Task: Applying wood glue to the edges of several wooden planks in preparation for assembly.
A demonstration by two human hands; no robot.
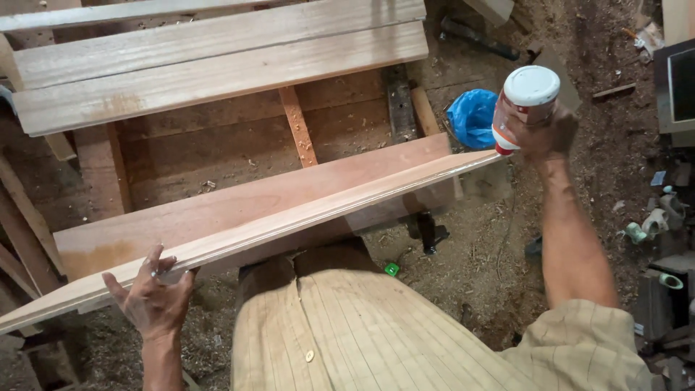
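— Head view: glue bottle upturned, right hand fingers wrapped round it, nozzle touching the long plank's edge.

— Left hand?

— Fingers spread open, steadying the plank's near end. Looks stiff, heavyish; bottle light, probably squeezable, best held mid-body.

I count two hands of mine: my left hand at the lower left of the frame, my right hand at the upper right. One white-capped bottle in the right. One long board on edge across the middle. Three pale planks stacked at the top. One blue plastic bag, right of centre. One small green bit on the sawdust.
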